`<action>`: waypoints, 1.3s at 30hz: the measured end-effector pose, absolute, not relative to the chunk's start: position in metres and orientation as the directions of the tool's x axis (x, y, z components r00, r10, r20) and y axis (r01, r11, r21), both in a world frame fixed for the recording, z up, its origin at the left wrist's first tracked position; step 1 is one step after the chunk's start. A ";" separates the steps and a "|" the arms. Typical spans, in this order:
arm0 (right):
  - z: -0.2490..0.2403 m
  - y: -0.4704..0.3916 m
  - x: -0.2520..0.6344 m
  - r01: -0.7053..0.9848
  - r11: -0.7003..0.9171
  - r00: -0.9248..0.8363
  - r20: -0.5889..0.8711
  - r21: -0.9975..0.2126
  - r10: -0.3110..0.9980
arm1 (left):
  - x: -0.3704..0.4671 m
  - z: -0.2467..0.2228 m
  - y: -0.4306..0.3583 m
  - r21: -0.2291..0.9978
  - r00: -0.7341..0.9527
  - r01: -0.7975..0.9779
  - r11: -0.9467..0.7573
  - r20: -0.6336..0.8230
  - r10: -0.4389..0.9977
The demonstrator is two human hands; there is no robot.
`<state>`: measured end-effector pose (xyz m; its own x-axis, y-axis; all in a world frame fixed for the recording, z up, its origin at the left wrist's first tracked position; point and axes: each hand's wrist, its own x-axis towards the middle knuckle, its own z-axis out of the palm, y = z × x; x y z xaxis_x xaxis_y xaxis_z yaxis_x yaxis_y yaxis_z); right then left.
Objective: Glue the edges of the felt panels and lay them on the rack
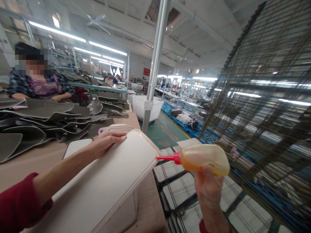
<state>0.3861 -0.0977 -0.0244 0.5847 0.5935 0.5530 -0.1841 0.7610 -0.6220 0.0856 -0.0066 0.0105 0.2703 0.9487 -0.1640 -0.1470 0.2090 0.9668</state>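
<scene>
My right hand (209, 184) is wrapped from below round a translucent squeeze bottle (205, 158), tipped on its side with amber liquid inside. Its thin red nozzle points left, and the tip touches the edge of a white panel (116, 171) near the far right corner. The panel has rounded corners and a pale border along its rim. At the panel's far left edge, my left hand (109, 142) holds it with the fingers close together; some fingertips are hidden. More pale panels (131, 207) lie stacked underneath.
Grey sheet pieces (53, 113) are piled on the table (26, 174) at left, where a co-worker (41, 77) sits. A wire rack (262, 81) rises at right, with white panels (177, 191) lying on wire shelves below. Beyond stand a post (155, 58) and a white bin (138, 105).
</scene>
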 end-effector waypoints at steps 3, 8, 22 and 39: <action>-0.026 -0.095 0.384 -0.170 0.779 0.600 0.563 -0.604 0.568 | 0.087 0.008 -0.011 0.965 0.221 -0.169 0.201 -0.162 0.962; -0.032 -0.092 0.380 -0.142 0.784 0.581 0.591 -0.605 0.560 | 0.087 0.002 -0.015 0.963 0.172 -0.198 0.185 -0.151 0.973; -0.086 -0.103 0.354 -0.363 0.531 0.305 0.440 -0.766 0.844 | 0.075 -0.004 -0.005 0.978 0.016 -0.175 0.109 -0.108 0.994; 0.039 -0.049 0.372 -0.359 0.613 0.208 0.579 -0.704 0.788 | 0.076 0.033 -0.033 0.992 0.429 0.123 0.023 -0.074 0.900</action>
